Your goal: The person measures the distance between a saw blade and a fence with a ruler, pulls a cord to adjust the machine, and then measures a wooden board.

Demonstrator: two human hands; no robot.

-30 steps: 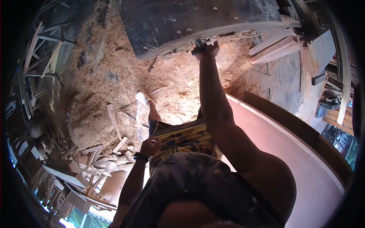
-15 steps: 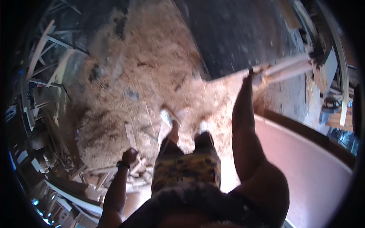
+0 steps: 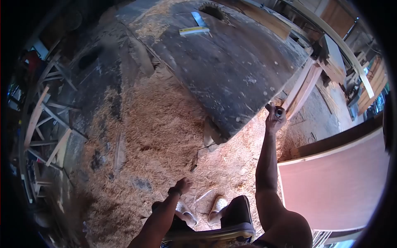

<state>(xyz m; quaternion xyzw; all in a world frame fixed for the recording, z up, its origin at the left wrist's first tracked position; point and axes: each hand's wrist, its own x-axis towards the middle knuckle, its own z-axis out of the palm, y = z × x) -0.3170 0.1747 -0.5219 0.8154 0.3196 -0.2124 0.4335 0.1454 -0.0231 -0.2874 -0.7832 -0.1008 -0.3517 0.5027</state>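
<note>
My right hand (image 3: 276,119) reaches out beside the front corner of a dark saw table (image 3: 235,74). Its fingers are closed round a small dark object with a round end (image 3: 279,111), mostly covered by the hand. Lower down, my left hand (image 3: 184,185) hangs above the sawdust (image 3: 161,120) with a dark band on the wrist. Its fingers are loosely bent, slightly apart, and nothing shows in them. On the tabletop lies a square with a yellow edge (image 3: 193,30), near a toothed round saw blade (image 3: 215,11).
A large pinkish panel (image 3: 335,182) stands at my right. Pale boards (image 3: 304,89) lean by the table's right side, with stacked timber beyond. Wooden frames (image 3: 51,113) stand at the left. A thin dark rod (image 3: 197,160) sticks out below the table corner.
My view has tilted up and turned, showing more of the tabletop, the square and the saw blade. My left hand has come forward and inward; my right hand stays by the table edge.
</note>
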